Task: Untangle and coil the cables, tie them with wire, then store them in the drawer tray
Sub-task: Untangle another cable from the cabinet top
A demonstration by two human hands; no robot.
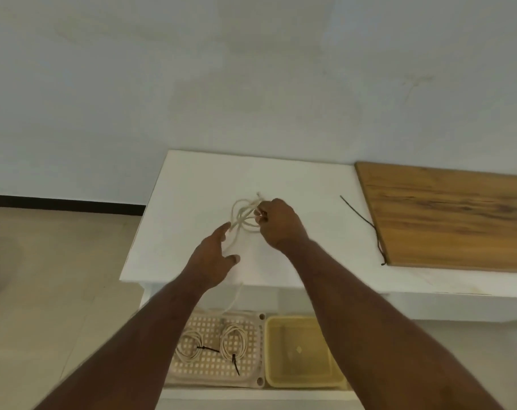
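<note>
**Third cable mid-coil, two already stored**

Head view: right hand (276, 224) has its grip clamped on a bunch of white cable (243, 216) loops above the white desk (192, 179). Left hand (219, 255) is spread, fingers apart, fingertips touching the loose strand that trails off the desk edge toward the drawer. Drawer tray (213, 371) below holds two tied coils (189, 346). Black tie wire (359, 217) lies on the desk beside the wooden board (452, 214). A yellow bin (301, 356) sits right of the tray.

Step, judged: coiling. Next likely needs the tail gathered into the loops, then reaching for the tie wire while keeping the coil pinched.
</note>
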